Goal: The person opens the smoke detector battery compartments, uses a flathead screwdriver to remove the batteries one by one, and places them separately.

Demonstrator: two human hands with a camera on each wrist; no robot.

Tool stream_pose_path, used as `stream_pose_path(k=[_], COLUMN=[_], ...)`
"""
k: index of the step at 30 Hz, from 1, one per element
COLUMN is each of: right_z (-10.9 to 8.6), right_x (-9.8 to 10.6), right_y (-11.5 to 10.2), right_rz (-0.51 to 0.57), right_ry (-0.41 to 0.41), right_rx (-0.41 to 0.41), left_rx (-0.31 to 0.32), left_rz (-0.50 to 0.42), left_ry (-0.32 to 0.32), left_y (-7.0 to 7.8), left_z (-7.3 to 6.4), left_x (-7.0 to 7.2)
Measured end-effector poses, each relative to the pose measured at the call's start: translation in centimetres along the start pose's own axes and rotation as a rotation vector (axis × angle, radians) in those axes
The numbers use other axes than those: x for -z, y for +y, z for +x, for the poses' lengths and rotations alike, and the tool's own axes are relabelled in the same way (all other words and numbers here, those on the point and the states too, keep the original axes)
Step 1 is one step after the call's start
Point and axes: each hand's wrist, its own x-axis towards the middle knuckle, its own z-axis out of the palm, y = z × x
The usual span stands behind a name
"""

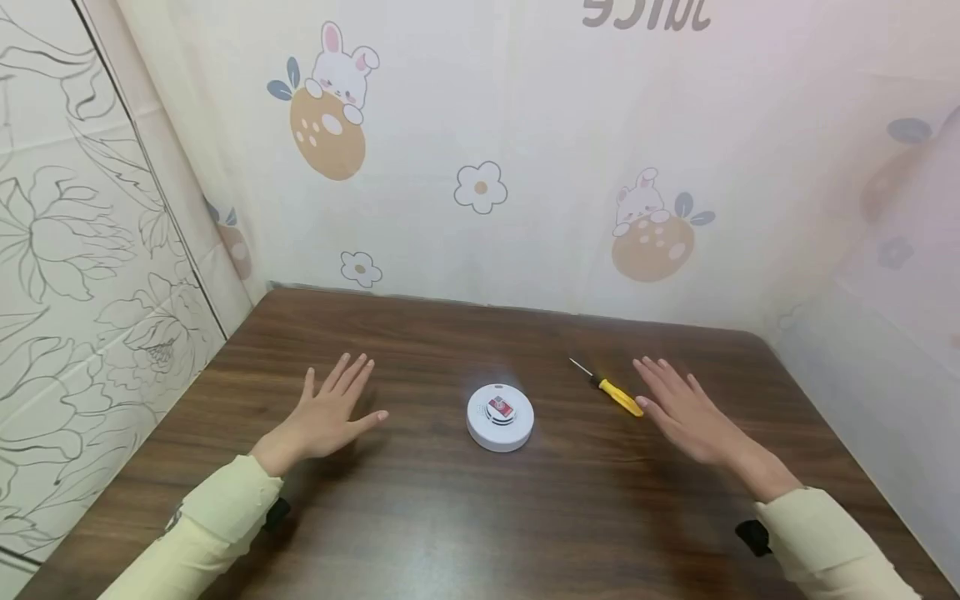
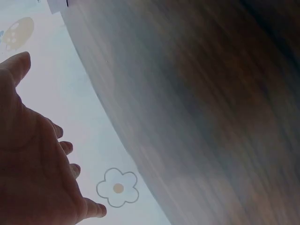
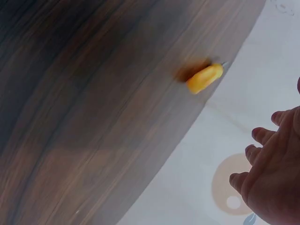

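Note:
A round white smoke detector (image 1: 500,418) with a red label lies on the dark wooden table, between the two hands. To its right is a screwdriver (image 1: 617,395) with a yellow handle and a thin metal shaft pointing to the back left. My left hand (image 1: 324,415) is held over the table with fingers spread, holding nothing. Beside the screwdriver's handle end, my right hand (image 1: 692,418) is stretched out, also holding nothing. The right wrist view shows the yellow handle (image 3: 205,78) apart from the fingers. In the left wrist view the palm (image 2: 35,173) faces bare tabletop and the wall.
The brown table (image 1: 435,517) has a back edge against a curtain (image 1: 525,100) printed with rabbits and flowers. A sheet with line-drawn flowers (image 1: 75,250) hangs on the left, and another pale sheet (image 1: 885,350) on the right.

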Motion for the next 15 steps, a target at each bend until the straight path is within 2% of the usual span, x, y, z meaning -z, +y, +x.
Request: stream_pose_path(k=[15], right_z=[2.0], right_x=[-2.3], right_y=[-3.0], right_rz=[0.028], right_ry=[-0.030], right_rx=[0.079], left_rx=[-0.033], left_rz=[-0.031], left_ry=[-0.023], left_y=[1.7], left_z=[1.2], left_x=[-0.6])
